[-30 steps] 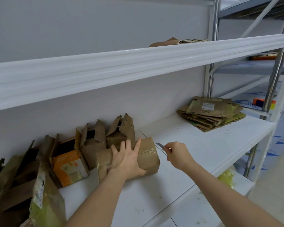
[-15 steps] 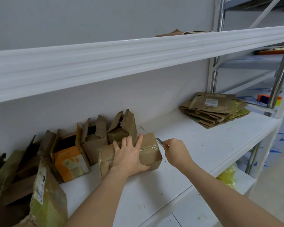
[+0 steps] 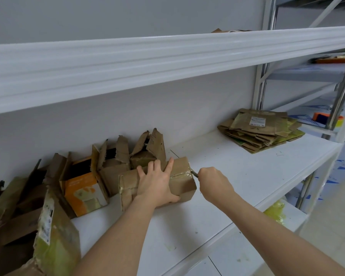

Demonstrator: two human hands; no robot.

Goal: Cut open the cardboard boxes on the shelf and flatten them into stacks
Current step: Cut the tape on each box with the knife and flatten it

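A small brown taped cardboard box (image 3: 182,177) lies on the white shelf (image 3: 237,176). My left hand (image 3: 157,182) presses flat on its top and front, fingers spread, thumb under the front edge. My right hand (image 3: 214,182) grips a small knife (image 3: 194,173), whose blade tip touches the tape seam at the box's right end. A stack of flattened boxes (image 3: 261,130) lies at the shelf's far right.
Several torn, open boxes (image 3: 116,162) stand against the wall behind and left, one orange (image 3: 84,190). A crumpled box with a label (image 3: 54,242) sits at the near left. The upper shelf edge (image 3: 167,56) overhangs. A lower shelf holds yellow plastic (image 3: 275,212).
My right hand has brought the knife blade left onto the box's right end seam. My left hand keeps pressing the box; the view shifted slightly.
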